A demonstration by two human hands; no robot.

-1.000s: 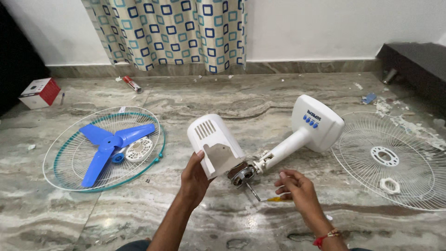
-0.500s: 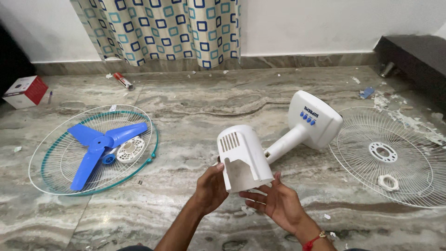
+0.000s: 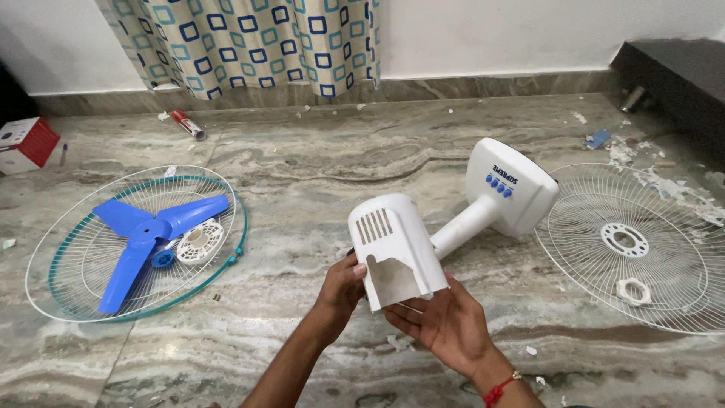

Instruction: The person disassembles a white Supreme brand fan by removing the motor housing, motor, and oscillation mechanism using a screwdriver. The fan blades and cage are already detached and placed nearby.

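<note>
Barely shifted, the white motor cover (image 3: 394,249) hides the motor; left hand (image 3: 341,289) grips it, open right hand (image 3: 444,321) cradles it.

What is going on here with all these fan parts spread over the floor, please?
A person sitting on the marble floor holds a white motor cover in both hands: the left hand grips its side, the right hand supports it from below. The white fan stand lies just behind it. A blue fan blade rests in the green-rimmed grille on the left; a white grille lies on the right.
</note>
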